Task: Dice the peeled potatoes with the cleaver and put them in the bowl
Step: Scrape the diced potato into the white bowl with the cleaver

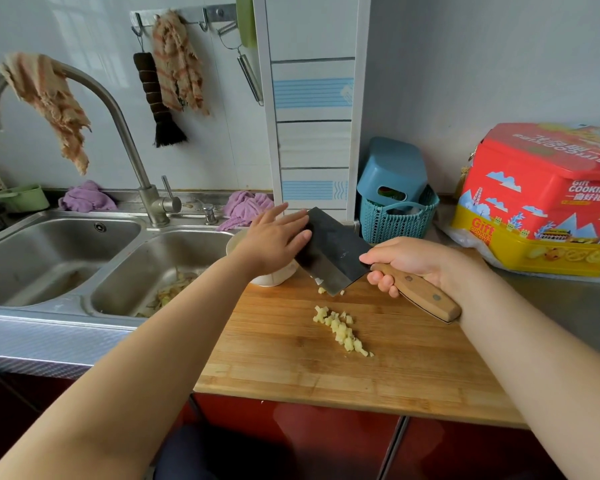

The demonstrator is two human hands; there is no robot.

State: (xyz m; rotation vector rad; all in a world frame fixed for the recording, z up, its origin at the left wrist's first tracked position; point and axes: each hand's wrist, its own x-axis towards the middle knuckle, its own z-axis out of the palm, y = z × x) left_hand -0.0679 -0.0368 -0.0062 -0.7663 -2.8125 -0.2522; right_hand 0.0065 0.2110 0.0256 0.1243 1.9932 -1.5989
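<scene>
My right hand [406,263] grips the wooden handle of the cleaver [329,251], whose dark blade is raised and tilted over the white bowl [274,277] at the far left corner of the cutting board [378,358]. With straight fingers, my left hand [274,239] presses flat against the blade's left face and hides most of the bowl. A short row of diced potato [342,330] lies in the middle of the board. A few dice [323,289] sit just under the blade's lower edge.
A double steel sink [84,258] with peelings in its right basin lies left of the board. A tall faucet [125,143] draped with a cloth rises behind it. A teal basket [395,220] and a red and yellow cookie tin [541,202] stand at the back right.
</scene>
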